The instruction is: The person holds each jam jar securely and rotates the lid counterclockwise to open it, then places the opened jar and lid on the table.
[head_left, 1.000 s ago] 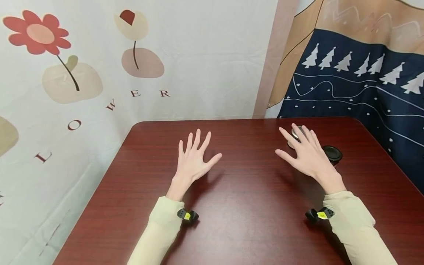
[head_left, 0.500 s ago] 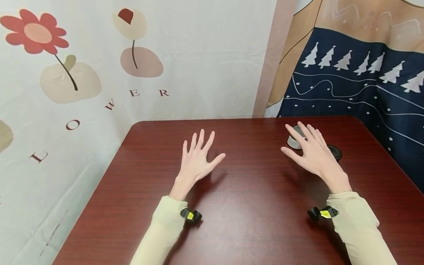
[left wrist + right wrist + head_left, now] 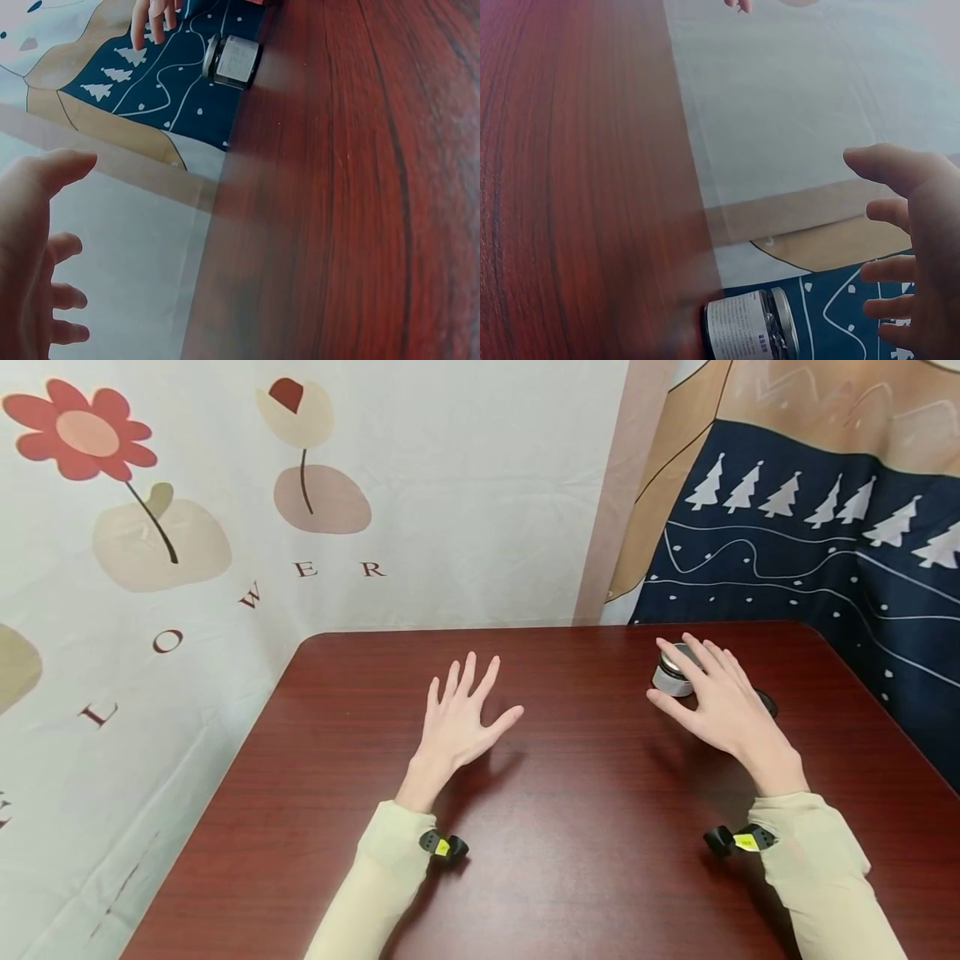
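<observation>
My left hand (image 3: 461,718) hovers over the middle of the table with its fingers spread, holding nothing. On the right, my right hand (image 3: 723,710), fingers extended and thumb apart, is held above the table too. A small jar (image 3: 671,683) with a pale printed label and a silvery lid stands beyond the right thumb, partly covered by the fingers in the head view. The right wrist view shows the jar (image 3: 739,326) apart from that hand. Behind the right hand, only an edge of a black round-topped object (image 3: 768,702) shows.
A dark red wood-grain table (image 3: 570,827) fills the foreground. At its far edge hangs a white cloth (image 3: 480,485) with flower prints, and a navy cloth (image 3: 780,560) with white trees hangs at the right. Both sleeves carry small black wrist cameras (image 3: 444,845).
Both hands have drifted slightly to the right, their fingers staying spread. The right hand now uncovers more of the jar and hides more of the black round-topped object.
</observation>
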The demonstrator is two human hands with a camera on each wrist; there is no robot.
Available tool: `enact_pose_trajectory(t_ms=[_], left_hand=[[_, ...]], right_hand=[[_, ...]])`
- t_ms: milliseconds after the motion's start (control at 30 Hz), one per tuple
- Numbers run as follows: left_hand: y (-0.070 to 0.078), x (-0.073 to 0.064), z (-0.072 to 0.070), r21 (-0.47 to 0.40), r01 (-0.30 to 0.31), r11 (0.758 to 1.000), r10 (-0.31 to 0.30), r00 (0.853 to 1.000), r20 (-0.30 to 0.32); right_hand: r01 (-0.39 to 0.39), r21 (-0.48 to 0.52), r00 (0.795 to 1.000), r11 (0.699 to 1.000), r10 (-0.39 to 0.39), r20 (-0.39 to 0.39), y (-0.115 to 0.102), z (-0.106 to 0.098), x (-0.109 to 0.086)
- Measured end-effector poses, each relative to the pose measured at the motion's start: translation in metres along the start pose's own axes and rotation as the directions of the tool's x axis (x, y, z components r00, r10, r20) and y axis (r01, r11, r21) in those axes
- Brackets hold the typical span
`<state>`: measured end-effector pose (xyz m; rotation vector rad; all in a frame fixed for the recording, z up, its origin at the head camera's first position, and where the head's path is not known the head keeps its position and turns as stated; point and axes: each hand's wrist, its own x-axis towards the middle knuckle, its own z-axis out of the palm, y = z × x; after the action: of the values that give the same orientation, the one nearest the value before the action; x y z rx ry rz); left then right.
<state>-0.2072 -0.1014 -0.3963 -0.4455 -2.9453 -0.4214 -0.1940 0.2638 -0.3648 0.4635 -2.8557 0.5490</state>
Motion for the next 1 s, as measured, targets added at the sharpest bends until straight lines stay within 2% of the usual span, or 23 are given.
enact_pose_trajectory(t_ms=[367, 667, 1000], left_hand=[[0.007, 0.004, 0.002, -0.021, -0.017, 1.0, 0.017, 1.0, -0.002], [0.015, 0.007, 0.005, -0.054, -0.033, 0.998, 0.033, 0.999, -0.001], [0.026, 0.011, 0.009, -0.077, -0.057, 0.995, 0.056, 0.998, -0.005]], right_hand=[[-0.035, 0.02, 0.999, 0.999, 0.035, -0.024, 0.01, -0.006, -0.004], [-0.106, 0.042, 0.994, 0.994, 0.105, 0.018, 0.018, -0.011, -0.005], [-0.13, 0.062, 0.991, 0.99, 0.127, 0.043, 0.031, -0.012, -0.008]])
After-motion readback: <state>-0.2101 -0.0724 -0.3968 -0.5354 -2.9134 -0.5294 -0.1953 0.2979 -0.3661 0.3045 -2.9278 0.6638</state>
